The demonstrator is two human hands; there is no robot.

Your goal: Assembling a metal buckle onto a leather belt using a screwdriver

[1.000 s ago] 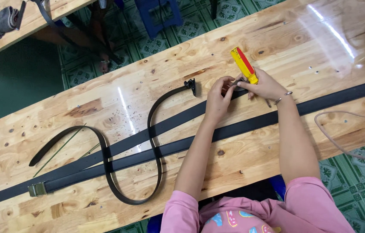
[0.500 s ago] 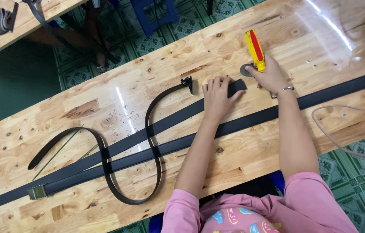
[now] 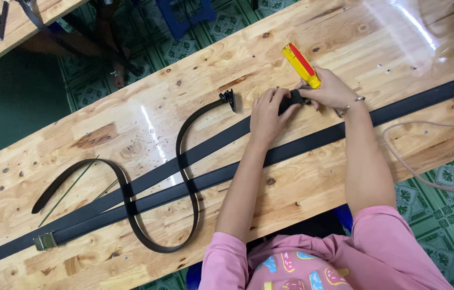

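Screwdriver work at a belt end, mid-step

Left hand (image 3: 267, 110) fingers press the black belt (image 3: 221, 140) end flat on the tabletop (image 3: 345, 32); right hand (image 3: 330, 88) grips the yellow-red screwdriver (image 3: 301, 65) there. Two other belts lie untouched.

Person seen from above, both forearms bare. Short pink sleeves end above each elbow. The shirt front carries a panel of bright cartoon shapes in blue, yellow and red. A thin silver-coloured bracelet (image 3: 351, 105) circles the wrist of the right hand (image 3: 330, 89); the left hand (image 3: 266, 114) wears nothing.
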